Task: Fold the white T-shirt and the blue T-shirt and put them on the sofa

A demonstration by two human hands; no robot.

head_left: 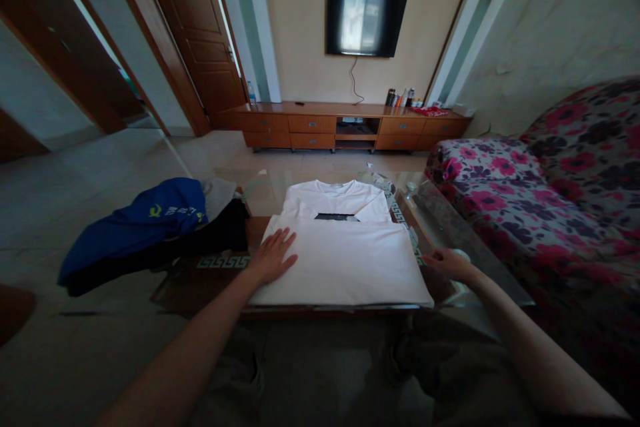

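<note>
A white T-shirt (345,247) lies flat on a glass coffee table (440,213), its lower half folded up over a dark print near the chest. My left hand (273,255) rests flat, fingers spread, on the shirt's left edge. My right hand (447,261) sits at the shirt's right edge, fingers curled; whether it pinches the fabric is unclear.
A pile of clothes with a blue garment (145,220) on top lies on the table's left side. A floral sofa (550,187) stands to the right. A wooden TV cabinet (350,123) and wall television (365,22) are at the back, wooden doors (200,33) to the left.
</note>
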